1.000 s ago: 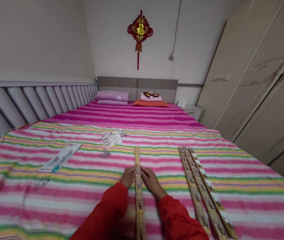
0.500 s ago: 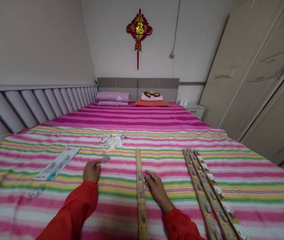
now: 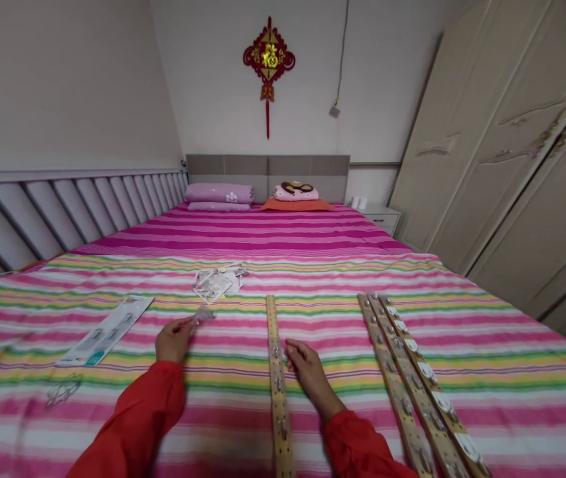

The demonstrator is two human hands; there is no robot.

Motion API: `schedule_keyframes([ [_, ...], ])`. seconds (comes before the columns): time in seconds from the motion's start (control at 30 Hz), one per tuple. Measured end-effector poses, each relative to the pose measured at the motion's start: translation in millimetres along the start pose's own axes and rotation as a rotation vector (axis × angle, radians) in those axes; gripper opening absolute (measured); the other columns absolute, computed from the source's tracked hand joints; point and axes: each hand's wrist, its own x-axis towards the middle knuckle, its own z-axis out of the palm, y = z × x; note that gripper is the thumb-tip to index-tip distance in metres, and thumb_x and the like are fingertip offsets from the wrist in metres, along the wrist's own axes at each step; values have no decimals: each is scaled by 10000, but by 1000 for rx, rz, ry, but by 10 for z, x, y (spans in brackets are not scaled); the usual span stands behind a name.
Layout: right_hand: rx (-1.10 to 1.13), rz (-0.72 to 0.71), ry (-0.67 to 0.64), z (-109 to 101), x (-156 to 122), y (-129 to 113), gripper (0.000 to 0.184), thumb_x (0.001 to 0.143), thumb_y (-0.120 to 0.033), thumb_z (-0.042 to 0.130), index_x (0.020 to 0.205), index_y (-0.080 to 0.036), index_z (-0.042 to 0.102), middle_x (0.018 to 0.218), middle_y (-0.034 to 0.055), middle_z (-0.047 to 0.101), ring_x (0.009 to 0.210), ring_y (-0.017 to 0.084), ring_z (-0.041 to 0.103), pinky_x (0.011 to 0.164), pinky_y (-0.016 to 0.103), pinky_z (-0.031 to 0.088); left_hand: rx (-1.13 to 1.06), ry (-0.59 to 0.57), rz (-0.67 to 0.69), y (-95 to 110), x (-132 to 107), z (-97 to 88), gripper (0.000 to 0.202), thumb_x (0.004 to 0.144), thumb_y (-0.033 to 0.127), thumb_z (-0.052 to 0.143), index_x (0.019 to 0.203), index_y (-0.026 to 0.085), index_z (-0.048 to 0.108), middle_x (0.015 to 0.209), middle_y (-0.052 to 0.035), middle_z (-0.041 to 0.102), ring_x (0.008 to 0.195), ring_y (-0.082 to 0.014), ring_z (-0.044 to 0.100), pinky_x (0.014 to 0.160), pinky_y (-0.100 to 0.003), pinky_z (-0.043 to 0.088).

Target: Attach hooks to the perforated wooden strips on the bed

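My left hand (image 3: 175,338) pinches a small clear plastic packet (image 3: 205,313) over the striped sheet. In the middle lies a wooden strip with holes (image 3: 279,401), with several small metal hooks along its nearer part. Just to its right is my right hand (image 3: 308,370), thumb and fingertips together beside one hook; whatever they hold is too small to make out. Beyond the left hand sits a heap of clear packets and white cards (image 3: 219,282). A long white card with metal hooks (image 3: 106,332) lies at the left.
Three more wooden strips (image 3: 415,392) lie side by side at the right, the outermost with white round pieces. Thin wire loops (image 3: 64,390) rest at the near left. A barred railing (image 3: 73,206) runs along the left side, and a wardrobe (image 3: 511,159) stands on the right.
My left hand has shifted slightly left with the packet still in it. The right hand stays by the strip. The whole view has turned slightly to the right.
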Motion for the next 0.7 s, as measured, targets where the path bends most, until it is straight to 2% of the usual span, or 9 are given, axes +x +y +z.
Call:
schedule_keyframes([
  [0.13, 17, 3, -1, -5, 9, 17, 404, 597, -469, 744, 871, -174, 703, 602, -9, 624, 481, 128, 523, 479, 266, 416, -450, -200, -343, 225, -288, 1, 149, 595, 204, 746, 713, 150, 674, 709, -24, 695, 673, -131, 634, 634, -219, 514],
  [0.27, 58, 7, 2, 3, 9, 16, 423, 567, -474, 760, 843, -160, 697, 596, -9, 630, 465, 116, 519, 472, 258, 409, -645, -342, -561, 425, -606, 70, 115, 666, 54, 694, 712, 156, 668, 636, 6, 671, 505, -51, 584, 462, -118, 462],
  [0.4, 119, 32, 25, 10, 6, -30, 418, 524, -447, 787, 799, -147, 690, 587, -5, 637, 449, 107, 518, 445, 238, 394, -681, -391, -644, 527, -873, 193, 140, 719, 23, 659, 756, 157, 672, 646, 4, 676, 510, -48, 602, 464, -105, 477],
  [0.57, 165, 46, 52, 4, -29, -128, 375, 537, -432, 780, 756, -143, 682, 586, -1, 632, 433, 98, 509, 415, 223, 386, -680, -460, -666, 597, -1080, 324, 142, 700, 38, 695, 765, 162, 673, 643, 6, 667, 525, -57, 610, 485, -116, 494],
  [0.63, 163, 50, 67, 20, -69, -186, 367, 550, -430, 775, 763, -146, 681, 599, -1, 633, 420, 86, 493, 388, 204, 350, -788, -460, -740, 647, -1130, 349, 122, 739, 44, 656, 769, 161, 662, 648, 7, 659, 528, -52, 610, 495, -118, 498],
  [0.7, 153, 48, 59, 63, -127, -265, 362, 569, -425, 770, 787, -149, 685, 618, -3, 635, 414, 72, 480, 377, 189, 324, -992, -437, -843, 698, -1176, 370, 134, 819, 65, 565, 796, 165, 651, 655, 8, 646, 542, -39, 609, 509, -111, 493],
])
